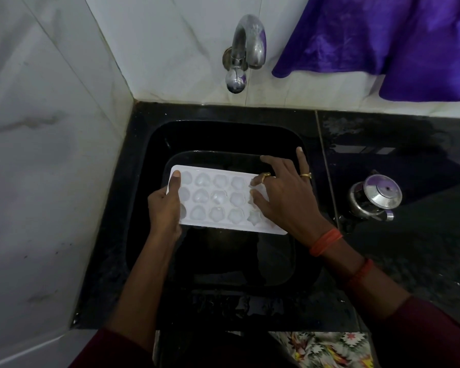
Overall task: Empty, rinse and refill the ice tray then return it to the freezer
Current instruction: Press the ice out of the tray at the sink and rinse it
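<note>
Both forearms are extended forward and converge slightly. The left hand (165, 211) is closed on the left end of the ice tray (218, 197): the thumb is laid straight across the top, and the fingers are hidden beneath. The right hand (284, 192) is held palm down over the tray's right end, with the fingers splayed. Two digits are bent down, tips touching the tray, and two are raised and extended.
</note>
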Action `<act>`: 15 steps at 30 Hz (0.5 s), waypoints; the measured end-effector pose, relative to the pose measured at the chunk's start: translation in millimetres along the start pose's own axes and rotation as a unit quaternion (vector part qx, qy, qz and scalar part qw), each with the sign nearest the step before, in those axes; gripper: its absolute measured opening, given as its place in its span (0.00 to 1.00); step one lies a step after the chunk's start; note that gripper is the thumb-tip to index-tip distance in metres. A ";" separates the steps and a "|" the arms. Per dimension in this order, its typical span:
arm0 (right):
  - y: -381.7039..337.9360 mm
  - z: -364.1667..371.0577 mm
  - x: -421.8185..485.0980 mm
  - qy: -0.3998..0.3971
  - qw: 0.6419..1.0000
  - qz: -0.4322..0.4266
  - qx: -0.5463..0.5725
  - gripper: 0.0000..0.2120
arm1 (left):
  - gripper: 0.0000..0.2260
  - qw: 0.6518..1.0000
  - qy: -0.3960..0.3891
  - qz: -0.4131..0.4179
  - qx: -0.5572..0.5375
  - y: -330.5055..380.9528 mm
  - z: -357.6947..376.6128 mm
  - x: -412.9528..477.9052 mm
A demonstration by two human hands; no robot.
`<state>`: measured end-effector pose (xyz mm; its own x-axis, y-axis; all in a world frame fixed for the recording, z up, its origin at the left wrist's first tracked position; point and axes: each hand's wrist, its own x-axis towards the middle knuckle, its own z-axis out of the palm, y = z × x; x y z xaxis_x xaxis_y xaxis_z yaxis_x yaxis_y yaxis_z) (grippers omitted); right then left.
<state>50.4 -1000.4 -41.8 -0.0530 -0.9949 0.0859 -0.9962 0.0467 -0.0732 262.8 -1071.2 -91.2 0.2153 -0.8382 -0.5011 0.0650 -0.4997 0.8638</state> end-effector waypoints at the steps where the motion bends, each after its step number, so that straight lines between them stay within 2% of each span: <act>1: -0.6 0.3 1.1 0.003 1.000 0.005 -0.001 0.11 | 0.17 1.000 -0.001 0.001 0.001 -0.8 -0.2 0.6; 7: -3.2 0.0 3.9 0.000 1.000 0.030 0.003 0.10 | 0.17 1.000 -0.005 0.005 -0.002 -2.8 -1.6 3.7; 15: -2.4 3.2 4.4 -0.017 1.000 0.015 0.013 0.12 | 0.17 1.000 -0.001 0.003 -0.004 -2.7 -1.4 4.9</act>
<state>52.8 -1005.1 -44.4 -0.0803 -0.9956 0.0492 -0.9920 0.0750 -0.1017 265.0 -1073.6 -95.9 0.2139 -0.8413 -0.4965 0.0707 -0.4936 0.8668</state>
